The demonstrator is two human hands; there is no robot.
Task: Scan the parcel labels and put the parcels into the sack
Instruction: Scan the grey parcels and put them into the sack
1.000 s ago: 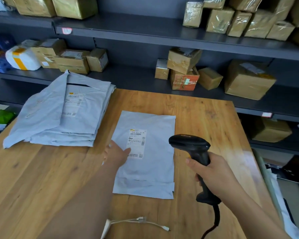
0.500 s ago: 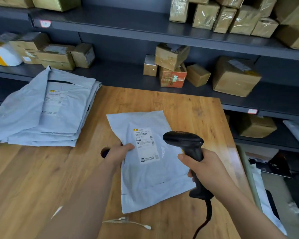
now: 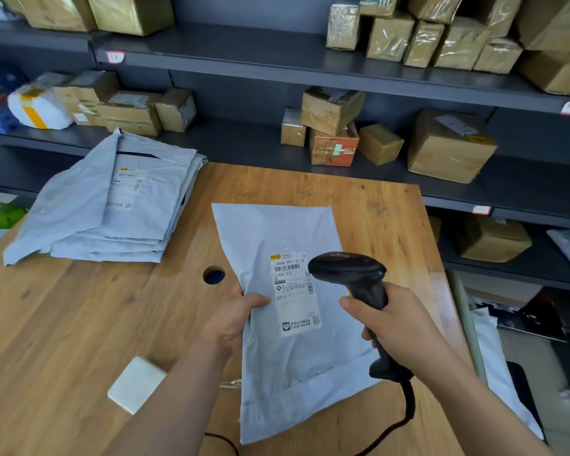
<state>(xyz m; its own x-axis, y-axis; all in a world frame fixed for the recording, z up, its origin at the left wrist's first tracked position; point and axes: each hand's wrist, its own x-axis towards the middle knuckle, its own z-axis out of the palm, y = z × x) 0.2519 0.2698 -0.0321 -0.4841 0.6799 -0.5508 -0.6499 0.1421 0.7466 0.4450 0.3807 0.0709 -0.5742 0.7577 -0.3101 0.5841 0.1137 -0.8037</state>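
A grey poly-mailer parcel point(image 3: 290, 366) is lifted off the wooden table point(image 3: 79, 324), tilted toward me, its white label point(image 3: 293, 291) facing up. My left hand point(image 3: 234, 320) pinches its left edge, thumb on top beside the label. My right hand point(image 3: 395, 324) grips the handle of a black barcode scanner point(image 3: 349, 274); the scanner's head hovers just over the label's right edge. A stack of more grey mailers point(image 3: 112, 205) lies at the table's back left. A white sack edge point(image 3: 497, 373) shows right of the table.
A white power adapter point(image 3: 135, 383) with a cable lies near my left forearm. A round cable hole point(image 3: 214, 275) sits in the tabletop. Dark shelves point(image 3: 244, 60) behind hold several taped cardboard boxes. The scanner cord point(image 3: 405, 416) hangs over the table's front right.
My left hand has lifted the mailer from flat on the table and drawn it closer and upright. The scanner has moved up next to the label.
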